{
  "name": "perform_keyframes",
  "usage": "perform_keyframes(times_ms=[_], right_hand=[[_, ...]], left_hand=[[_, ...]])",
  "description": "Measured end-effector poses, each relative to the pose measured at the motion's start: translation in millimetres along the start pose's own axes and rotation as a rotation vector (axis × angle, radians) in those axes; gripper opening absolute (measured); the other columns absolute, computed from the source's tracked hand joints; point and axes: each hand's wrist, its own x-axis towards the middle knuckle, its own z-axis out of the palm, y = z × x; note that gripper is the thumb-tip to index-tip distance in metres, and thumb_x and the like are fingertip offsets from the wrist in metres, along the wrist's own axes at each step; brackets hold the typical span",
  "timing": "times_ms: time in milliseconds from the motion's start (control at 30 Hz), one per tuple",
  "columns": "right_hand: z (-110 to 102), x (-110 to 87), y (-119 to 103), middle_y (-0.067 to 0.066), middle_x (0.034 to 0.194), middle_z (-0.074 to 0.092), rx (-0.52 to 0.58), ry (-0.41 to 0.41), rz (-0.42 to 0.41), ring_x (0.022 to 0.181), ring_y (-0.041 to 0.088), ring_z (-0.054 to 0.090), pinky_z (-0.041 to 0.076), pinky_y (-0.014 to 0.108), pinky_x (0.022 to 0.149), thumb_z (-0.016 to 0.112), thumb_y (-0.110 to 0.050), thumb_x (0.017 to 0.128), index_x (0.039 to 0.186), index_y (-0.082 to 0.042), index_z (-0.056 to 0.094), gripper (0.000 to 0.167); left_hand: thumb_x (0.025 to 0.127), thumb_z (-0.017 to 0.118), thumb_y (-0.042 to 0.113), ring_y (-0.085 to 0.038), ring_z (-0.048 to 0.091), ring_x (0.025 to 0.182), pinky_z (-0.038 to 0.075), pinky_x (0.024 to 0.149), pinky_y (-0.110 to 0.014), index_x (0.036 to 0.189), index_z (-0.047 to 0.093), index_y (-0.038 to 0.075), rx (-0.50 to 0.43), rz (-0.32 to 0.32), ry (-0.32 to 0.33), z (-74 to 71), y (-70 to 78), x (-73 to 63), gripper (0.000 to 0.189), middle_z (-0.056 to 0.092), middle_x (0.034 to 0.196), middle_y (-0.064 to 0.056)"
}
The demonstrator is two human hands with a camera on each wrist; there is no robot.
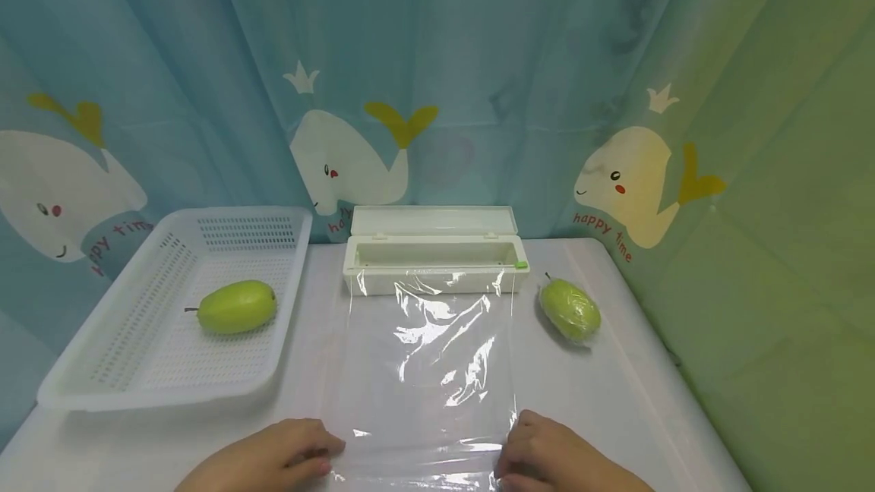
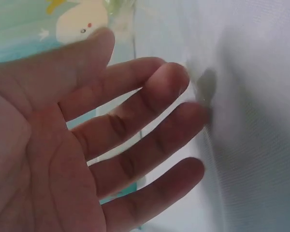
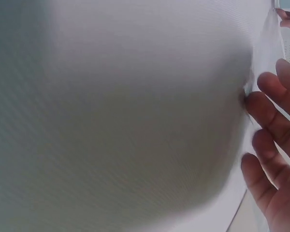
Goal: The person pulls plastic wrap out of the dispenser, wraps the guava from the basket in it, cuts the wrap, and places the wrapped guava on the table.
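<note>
A sheet of clear cling film (image 1: pixel 437 370) runs from the front of a white film dispenser box (image 1: pixel 437 282), whose lid (image 1: pixel 434 221) stands raised, down to the near part of the table. At the sheet's lower left corner is my left hand (image 1: pixel 273 454), thumb and fingers apart; the left wrist view shows its fingers (image 2: pixel 150 101) loosely spread. My right hand (image 1: pixel 547 454) lies at the lower right corner, with fingertips right at the film's edge. In the right wrist view those fingers (image 3: pixel 273 113) are relaxed and separated.
To the left, a white plastic basket (image 1: pixel 290 325) holds one green pear-shaped fruit (image 1: pixel 237 307). A similar fruit wrapped in film (image 1: pixel 570 310) lies right of the dispenser. A small green piece (image 1: pixel 522 265) sits at the box's right end. Behind hangs a whale-print curtain (image 1: pixel 478 97).
</note>
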Motion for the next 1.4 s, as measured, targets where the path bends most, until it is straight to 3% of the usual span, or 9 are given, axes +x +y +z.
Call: perform_keyframes(times_ms=[167, 300, 667, 800, 933, 1033, 1100, 1267, 1400], right_hand=[[0.9, 0.5, -1.5, -0.028, 0.087, 0.062, 0.007, 0.033, 0.056, 0.086, -0.006, 0.044, 0.035, 0.005, 0.076, 0.075, -0.022, 0.087, 0.090, -0.030, 0.071, 0.010], [-0.4, -0.1, -3.9, -0.027, 0.088, 0.060, 0.055, 0.031, 0.143, 0.088, -0.008, 0.043, 0.036, 0.005, 0.076, 0.078, -0.022, 0.084, 0.092, -0.030, 0.073, 0.013], [-2.8, -2.5, -2.4, -0.023, 0.091, 0.062, 0.256, -0.006, 0.211, 0.085, -0.008, 0.056, 0.047, 0.012, 0.078, 0.072, -0.021, 0.092, 0.097, -0.031, 0.070, 0.011], [-6.1, 2.3, 1.4, -0.024, 0.088, 0.062, 0.310, -0.015, 0.243, 0.078, -0.009, 0.055, 0.049, 0.013, 0.070, 0.070, -0.021, 0.094, 0.099, -0.030, 0.070, 0.010], [-11.6, 16.6, 11.9, -0.016, 0.089, 0.067, 0.334, 0.054, 0.222, 0.077, -0.006, 0.056, 0.051, 0.015, 0.064, 0.069, -0.016, 0.094, 0.105, -0.020, 0.070, 0.011], [-16.4, 30.0, 23.8, -0.003, 0.094, 0.072, 0.414, 0.099, 0.273, 0.083, 0.000, 0.062, 0.055, 0.022, 0.070, 0.067, -0.013, 0.095, 0.111, -0.011, 0.069, 0.016], [-19.2, 39.2, 33.0, 0.006, 0.101, 0.073, 0.478, 0.126, 0.332, 0.090, 0.008, 0.067, 0.058, 0.027, 0.076, 0.065, -0.013, 0.097, 0.116, -0.006, 0.068, 0.020], [-23.1, 62.6, 57.0, 0.026, 0.124, 0.064, 0.757, 0.206, 0.550, 0.111, 0.037, 0.064, 0.057, 0.035, 0.089, 0.061, -0.013, 0.099, 0.130, 0.005, 0.057, 0.037], [-20.5, 78.9, 77.4, 0.030, 0.136, 0.053, 1.003, 0.287, 0.744, 0.117, 0.037, 0.061, 0.055, 0.042, 0.095, 0.058, -0.014, 0.100, 0.142, 0.007, 0.044, 0.049]], left_hand=[[0.094, 0.063, 0.045, 0.000, 0.059, 0.102, 0.055, 0.090, -0.044, 0.121, 0.070, 0.023, 0.031, -0.042, 0.025, 0.7, -2.6, 3.8, 0.036, 0.066, 0.113, 0.013], [0.095, 0.062, 0.046, -0.004, 0.060, 0.107, 0.054, 0.092, -0.045, 0.122, 0.070, 0.022, 0.059, -0.026, 0.037, 1.5, -5.2, 4.5, 0.038, 0.067, 0.116, 0.011], [0.094, 0.064, 0.047, -0.006, 0.061, 0.104, 0.054, 0.090, -0.044, 0.117, 0.071, 0.027, 0.065, -0.043, 0.051, 0.4, -1.9, 8.6, 0.032, 0.067, 0.113, 0.015], [0.095, 0.064, 0.041, 0.002, 0.054, 0.087, 0.054, 0.077, -0.029, 0.118, 0.070, 0.021, 0.082, 0.059, 0.098, -5.2, 1.9, 15.7, 0.031, 0.061, 0.096, 0.020], [0.099, 0.062, 0.031, 0.003, 0.052, 0.082, 0.051, 0.070, -0.024, 0.120, 0.068, 0.013, 0.060, 0.249, 0.207, -13.8, 9.5, 31.4, 0.028, 0.058, 0.091, 0.018], [0.101, 0.060, 0.024, -0.001, 0.059, 0.088, 0.054, 0.074, -0.025, 0.122, 0.067, 0.011, -0.013, 0.362, 0.285, -19.3, 14.2, 47.8, 0.026, 0.066, 0.099, 0.006], [0.101, 0.059, 0.023, -0.007, 0.063, 0.094, 0.057, 0.079, -0.027, 0.124, 0.065, 0.009, -0.086, 0.383, 0.309, -22.6, 16.0, 61.0, 0.028, 0.069, 0.107, -0.004], [0.103, 0.056, 0.022, -0.033, 0.064, 0.115, 0.056, 0.091, -0.033, 0.131, 0.060, 0.003, -0.325, 0.317, 0.320, -31.1, 16.0, 97.3, 0.035, 0.063, 0.129, -0.021], [0.105, 0.051, 0.022, -0.044, 0.055, 0.126, 0.051, 0.101, -0.043, 0.138, 0.051, -0.006, -0.612, 0.217, 0.335, -36.4, 13.3, 123.1, 0.043, 0.052, 0.141, -0.028]])
